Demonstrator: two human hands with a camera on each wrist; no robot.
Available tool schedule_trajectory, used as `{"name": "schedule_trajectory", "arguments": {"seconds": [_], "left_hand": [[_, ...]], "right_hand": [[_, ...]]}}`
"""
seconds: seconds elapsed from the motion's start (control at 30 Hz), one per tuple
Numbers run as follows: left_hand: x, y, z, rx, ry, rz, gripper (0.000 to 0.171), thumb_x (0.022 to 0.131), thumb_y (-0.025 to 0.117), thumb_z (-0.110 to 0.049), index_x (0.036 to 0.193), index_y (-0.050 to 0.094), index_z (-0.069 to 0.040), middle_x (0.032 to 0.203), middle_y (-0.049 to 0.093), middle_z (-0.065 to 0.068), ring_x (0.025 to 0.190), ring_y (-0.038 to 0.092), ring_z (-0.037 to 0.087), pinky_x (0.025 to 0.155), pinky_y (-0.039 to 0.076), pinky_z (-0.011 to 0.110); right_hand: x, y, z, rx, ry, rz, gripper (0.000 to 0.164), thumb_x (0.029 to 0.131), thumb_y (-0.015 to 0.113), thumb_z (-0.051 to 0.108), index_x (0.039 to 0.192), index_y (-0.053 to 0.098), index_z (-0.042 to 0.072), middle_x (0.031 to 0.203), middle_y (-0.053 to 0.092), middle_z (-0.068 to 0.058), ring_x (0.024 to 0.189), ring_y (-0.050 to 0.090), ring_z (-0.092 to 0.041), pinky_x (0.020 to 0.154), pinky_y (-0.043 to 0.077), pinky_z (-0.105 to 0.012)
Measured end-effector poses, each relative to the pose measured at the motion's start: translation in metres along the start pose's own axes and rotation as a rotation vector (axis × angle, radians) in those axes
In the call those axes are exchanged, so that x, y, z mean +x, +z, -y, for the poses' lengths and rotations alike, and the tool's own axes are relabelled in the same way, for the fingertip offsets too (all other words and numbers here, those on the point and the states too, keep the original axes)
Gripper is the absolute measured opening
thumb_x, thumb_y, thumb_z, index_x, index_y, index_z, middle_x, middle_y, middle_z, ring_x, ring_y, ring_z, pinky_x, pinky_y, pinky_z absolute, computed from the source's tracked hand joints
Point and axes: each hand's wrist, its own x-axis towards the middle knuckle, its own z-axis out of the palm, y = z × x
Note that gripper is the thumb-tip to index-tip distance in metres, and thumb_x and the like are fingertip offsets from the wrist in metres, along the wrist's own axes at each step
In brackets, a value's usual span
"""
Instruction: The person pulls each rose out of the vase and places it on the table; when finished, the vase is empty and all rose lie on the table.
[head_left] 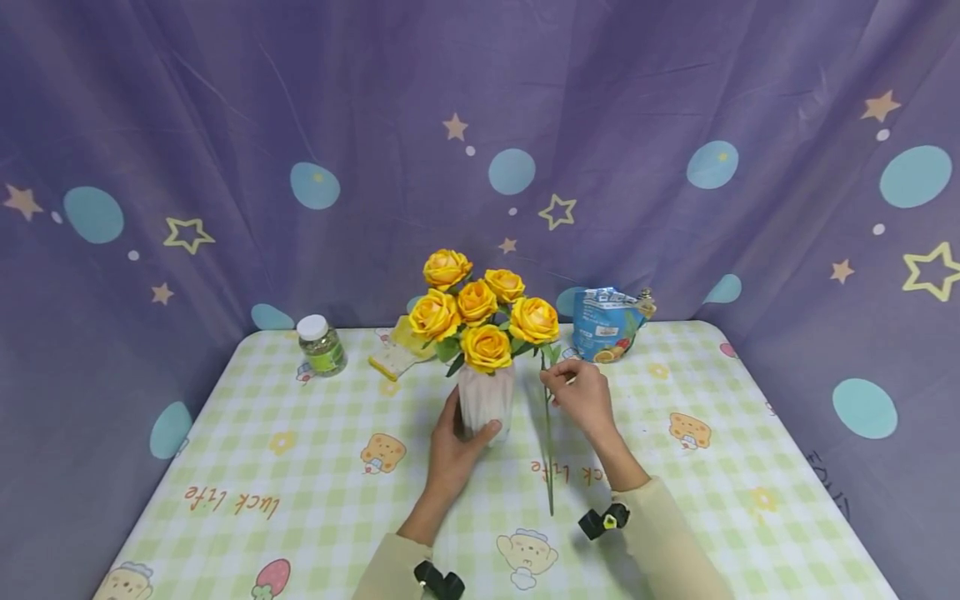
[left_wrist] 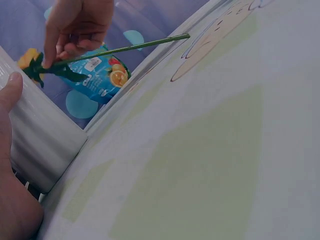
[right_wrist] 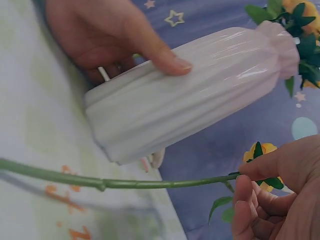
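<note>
A white, faintly pink ribbed vase [head_left: 486,404] stands on the table with several yellow roses [head_left: 477,302] in its mouth. My left hand [head_left: 454,450] grips its lower left side, the thumb [right_wrist: 172,64] lying across the front. To the right of the vase, my right hand [head_left: 583,398] pinches the upper part of a green stem [right_wrist: 145,184] between thumb and fingertips. This single rose's yellow bloom [right_wrist: 265,157] is partly hidden by the hand in the right wrist view. Its long stem hangs down beside the vase, apart from it.
A white-capped jar [head_left: 321,346] stands at the back left. Behind the vase lies a yellow and white cloth-like item [head_left: 405,350], partly covered. A blue fruit-printed pouch [head_left: 606,327] stands at the back right, before the purple curtain [head_left: 615,100]. A checked cloth [head_left: 337,500] covers the table.
</note>
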Motion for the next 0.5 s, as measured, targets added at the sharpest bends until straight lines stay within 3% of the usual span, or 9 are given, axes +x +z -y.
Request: {"name": "schedule_trajectory", "arguments": {"seconds": [0.17,0.33,0.5], "left_hand": [[0.000,0.000,-0.001,0.002,-0.001,-0.001,0.090,0.097,0.089,-0.025,0.170,0.040,-0.006,0.171,0.046,0.021,0.159,0.044,0.040,0.131,0.035,0.058],[0.000,-0.001,-0.001,0.004,-0.007,0.000,0.091,0.097,0.089,-0.026,0.171,0.040,-0.007,0.172,0.046,0.021,0.159,0.044,0.040,0.131,0.035,0.058],[0.000,0.000,-0.002,-0.005,-0.007,0.006,0.091,0.097,0.089,-0.025,0.171,0.039,-0.007,0.172,0.045,0.020,0.159,0.043,0.039,0.132,0.034,0.057]], "right_hand": [[-0.002,0.011,-0.008,-0.048,0.052,-0.001,0.015,0.098,0.083,0.020,0.097,0.082,0.005,0.080,0.076,-0.003,0.056,0.069,-0.013,0.060,0.048,-0.028],[-0.007,0.021,-0.016,-0.061,0.089,0.031,0.017,0.099,0.083,0.022,0.093,0.081,0.005,0.069,0.073,-0.002,0.054,0.067,-0.014,0.056,0.045,-0.029],[-0.015,0.029,-0.027,-0.073,0.115,0.078,0.019,0.100,0.082,0.020,0.088,0.079,0.006,0.067,0.071,-0.002,0.052,0.067,-0.014,0.052,0.049,-0.028]]}}
